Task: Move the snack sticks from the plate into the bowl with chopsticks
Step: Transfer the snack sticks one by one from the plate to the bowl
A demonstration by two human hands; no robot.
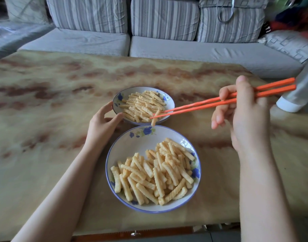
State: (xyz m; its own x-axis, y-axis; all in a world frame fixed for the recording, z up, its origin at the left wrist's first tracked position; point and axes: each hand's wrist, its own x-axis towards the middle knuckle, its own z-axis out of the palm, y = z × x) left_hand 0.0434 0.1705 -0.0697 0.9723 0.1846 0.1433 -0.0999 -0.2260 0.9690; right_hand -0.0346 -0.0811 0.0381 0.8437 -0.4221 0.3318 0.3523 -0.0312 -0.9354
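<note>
Here right hand (244,119) grips orange chopsticks (202,103), tips pinching ridged yellow snack stick (155,118) (hanging upright); left hand (100,124) clasps blue-flowered white dish (117,102) rim.

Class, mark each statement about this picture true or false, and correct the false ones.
1. The right hand holds a pair of orange chopsticks. True.
2. The chopsticks carry nothing. False: one ridged pale-yellow snack stick hangs pinched near their tips.
3. The left hand holds the rim of the far white dish with blue flowers. True.
4. The near white dish with blue flowers is empty. False: it holds a pile of snack sticks.
5. Both dishes stand on a marbled tan table. True.
</note>
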